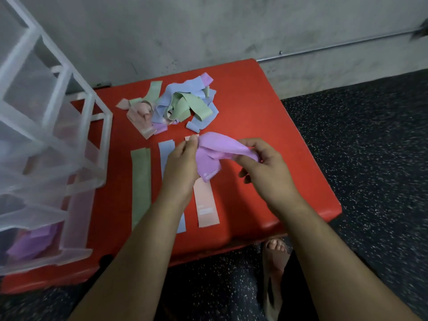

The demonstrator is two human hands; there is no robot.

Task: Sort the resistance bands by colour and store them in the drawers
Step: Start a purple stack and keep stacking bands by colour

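The left hand [183, 156] pinched one end of a purple resistance band [212, 154] between thumb and fingertips, and the right hand [261, 163] had its fingers curled round the other end, so the band hung crumpled and twisted between them at the centre of the frame, lifted off the red padded platform [289, 135]. The step in hand looked like straightening this band; to do it well the hands would need to draw apart gently, work the twist out and let the loop fall flat before it went anywhere. Just beneath the hands lay three flattened strips side by side: a green strip [140, 184] at the left, a blue strip [166, 148] partly hidden by the left wrist, and a pink strip [205, 202] directly under the hanging purple end. No purple strip lay in that row. Above them, toward the upper middle of the frame, sat a tangled pile of bands [178, 105] in green, blue, pink and purple. At the left edge stood a translucent plastic drawer unit [64, 144], and purple bands [32, 242] showed through its lowest drawer at the lower left, which was probably where the held band belonged.
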